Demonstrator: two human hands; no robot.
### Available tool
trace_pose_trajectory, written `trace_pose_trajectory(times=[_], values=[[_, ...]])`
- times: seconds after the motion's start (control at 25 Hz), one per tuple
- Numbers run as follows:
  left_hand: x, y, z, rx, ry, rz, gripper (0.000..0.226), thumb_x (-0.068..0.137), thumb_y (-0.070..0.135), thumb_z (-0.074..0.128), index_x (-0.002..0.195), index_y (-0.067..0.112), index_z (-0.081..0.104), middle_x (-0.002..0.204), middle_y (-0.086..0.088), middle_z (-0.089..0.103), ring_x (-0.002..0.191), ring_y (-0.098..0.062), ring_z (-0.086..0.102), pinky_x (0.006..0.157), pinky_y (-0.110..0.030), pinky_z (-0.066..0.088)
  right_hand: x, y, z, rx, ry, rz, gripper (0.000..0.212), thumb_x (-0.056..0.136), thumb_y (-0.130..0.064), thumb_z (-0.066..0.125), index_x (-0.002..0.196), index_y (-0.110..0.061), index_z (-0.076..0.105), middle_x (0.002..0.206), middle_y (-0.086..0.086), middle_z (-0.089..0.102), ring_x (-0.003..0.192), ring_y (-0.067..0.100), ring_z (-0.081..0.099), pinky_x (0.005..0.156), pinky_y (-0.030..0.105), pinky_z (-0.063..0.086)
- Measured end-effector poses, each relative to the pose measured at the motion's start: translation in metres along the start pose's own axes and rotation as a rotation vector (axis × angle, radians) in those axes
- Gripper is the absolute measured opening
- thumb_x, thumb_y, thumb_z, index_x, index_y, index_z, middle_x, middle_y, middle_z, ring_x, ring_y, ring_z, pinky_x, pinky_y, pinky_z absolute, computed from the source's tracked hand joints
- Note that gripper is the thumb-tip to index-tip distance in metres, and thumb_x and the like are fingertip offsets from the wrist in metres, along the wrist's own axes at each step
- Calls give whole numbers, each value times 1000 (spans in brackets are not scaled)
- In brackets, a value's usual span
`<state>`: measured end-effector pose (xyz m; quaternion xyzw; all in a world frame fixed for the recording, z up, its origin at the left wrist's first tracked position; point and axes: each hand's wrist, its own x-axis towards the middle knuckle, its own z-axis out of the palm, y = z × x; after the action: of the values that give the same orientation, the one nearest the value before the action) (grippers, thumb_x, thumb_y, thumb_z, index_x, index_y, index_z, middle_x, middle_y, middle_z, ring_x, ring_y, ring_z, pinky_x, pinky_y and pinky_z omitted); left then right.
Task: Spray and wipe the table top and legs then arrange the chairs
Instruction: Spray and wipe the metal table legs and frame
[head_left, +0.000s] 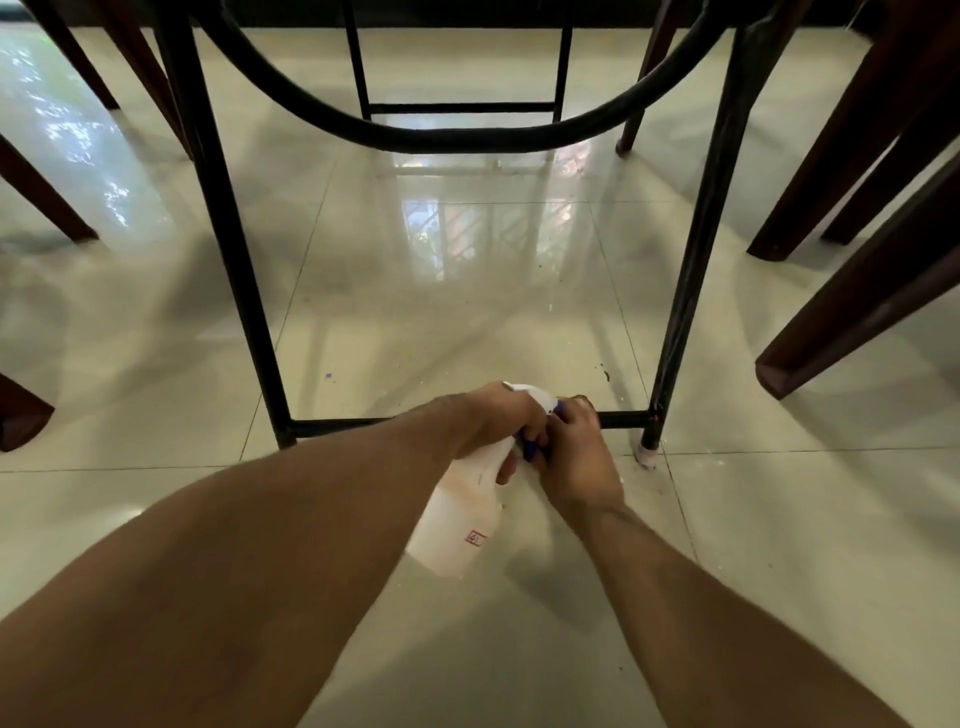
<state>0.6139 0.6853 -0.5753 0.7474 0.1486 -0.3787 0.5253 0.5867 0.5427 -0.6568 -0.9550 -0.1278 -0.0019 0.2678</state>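
White spray bottle (457, 512) held tilted above tiled floor (779, 545), near bench's lower crossbar (623, 418); contents not discernible through translucent wall. Left hand (493, 421) closed around bottle neck below trigger. Right hand (576, 462) curled at purple nozzle; grip there unclear. Black bench leg (680, 322) just right of hands. Brown chair legs (852, 312) at both sides.

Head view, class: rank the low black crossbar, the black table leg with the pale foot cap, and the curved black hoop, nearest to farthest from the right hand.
1. Low black crossbar: immediately beside the right hand.
2. Black table leg: to its right.
3. Curved black hoop: far ahead, upper frame.
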Motion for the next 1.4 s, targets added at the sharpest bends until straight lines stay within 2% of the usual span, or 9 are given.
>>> trace_pose_trajectory(times=[0.24, 0.4, 0.48, 0.64, 0.76, 0.88, 1.04, 1.2, 1.4], values=[[-5, -13, -22, 5, -50, -72, 23, 86, 1, 50, 100, -5, 67, 93, -21, 76, 42, -24, 52, 49, -31, 51, -11, 67, -36, -111, 116, 238, 58, 82, 1, 64, 134, -23, 58, 141, -1, 45, 130, 20, 41, 109, 41, 44], [0, -14, -18, -13, -74, -40, 23, 85, 1, 49, 98, -3, 67, 91, -20, 76, 40, -24, 53, 49, -32, 52, -15, 46, -20, 369, 649, 819, 36, 81, -6, 71, 115, 0, 61, 120, 24, 58, 105, 38, 58, 83, 32, 46], [0, -8, -10, -15, -87, -18, 22, 85, 1, 49, 98, -3, 66, 91, -19, 76, 40, -23, 53, 48, -30, 51, 4, 57, -22, 666, 683, 1043, 36, 86, -4, 65, 121, 3, 59, 118, 26, 63, 105, 43, 63, 79, 34, 48], [3, -5, 7, -8, -140, 11, 21, 84, -2, 46, 98, -5, 61, 91, -23, 72, 35, -25, 48, 46, -29, 47, 8, 48, -15, 578, 768, 887, 36, 87, -2, 56, 123, -5, 62, 116, 18, 67, 107, 34, 65, 88, 27, 47], [12, -9, 12, -1, -93, 23, 27, 87, 1, 50, 111, -7, 59, 91, -21, 73, 34, -24, 49, 44, -29, 47, 7, 65, -10, 444, 417, 903, 40, 84, -10, 65, 124, -11, 61, 116, 12, 67, 106, 33, 63, 96, 32, 48], [17, -16, 19, -4, -4, 78, 33, 89, 5, 56, 120, -7, 55, 92, -18, 75, 33, -23, 50, 46, -27, 46, 25, 108, -48, 579, 132, 1095, 32, 83, -26, 71, 107, -5, 70, 95, 19, 74, 77, 36, 72, 66, 42, 59], [13, -15, 31, 70, 33, 178, 16, 91, 7, 56, 105, 0, 59, 89, -10, 73, 32, -20, 50, 47, -26, 45, 43, 116, -135, 675, 334, 1102, 24, 96, -10, 57, 118, -14, 64, 96, 16, 71, 58, 22, 63, 33, 21, 44], [19, 0, 41, 151, 57, 298, 23, 85, 2, 59, 73, 21, 55, 76, -4, 59, 32, -22, 52, 50, -23, 42, 64, 82, -162, 699, 367, 909, 36, 97, -9, 61, 130, -13, 48, 118, 10, 56, 93, 31, 60, 52, 39, 61], [25, 4, 63, 148, 146, 296, 4, 91, 7, 60, 88, 7, 59, 85, -14, 67, 38, -18, 58, 46, -26, 47, 8, 86, -77, 695, 276, 1019, 38, 74, -16, 75, 110, -17, 61, 91, 10, 70, 73, 33, 71, 57, 54, 61]])
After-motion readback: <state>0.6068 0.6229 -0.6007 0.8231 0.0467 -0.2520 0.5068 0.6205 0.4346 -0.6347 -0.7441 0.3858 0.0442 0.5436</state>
